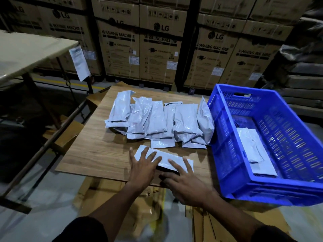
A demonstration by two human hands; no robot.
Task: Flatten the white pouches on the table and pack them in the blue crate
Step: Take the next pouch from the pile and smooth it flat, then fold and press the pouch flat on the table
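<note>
One white pouch (165, 157) lies flat near the front edge of the wooden table (97, 151). My left hand (142, 169) presses on its left part with fingers spread. My right hand (183, 180) lies on its right part, fingers spread too. Behind it, a pile of several puffy white pouches (157, 119) fills the table's far half. The blue crate (272, 145) stands at the right, touching the pile, with a couple of flat white pouches (257, 151) on its floor.
Stacked cardboard washing-machine boxes (157, 49) form a wall behind the table. A second table with a light cover (26, 51) stands at the far left, a paper sheet hanging from it. Flattened cardboard (108, 194) lies on the floor under the table's front.
</note>
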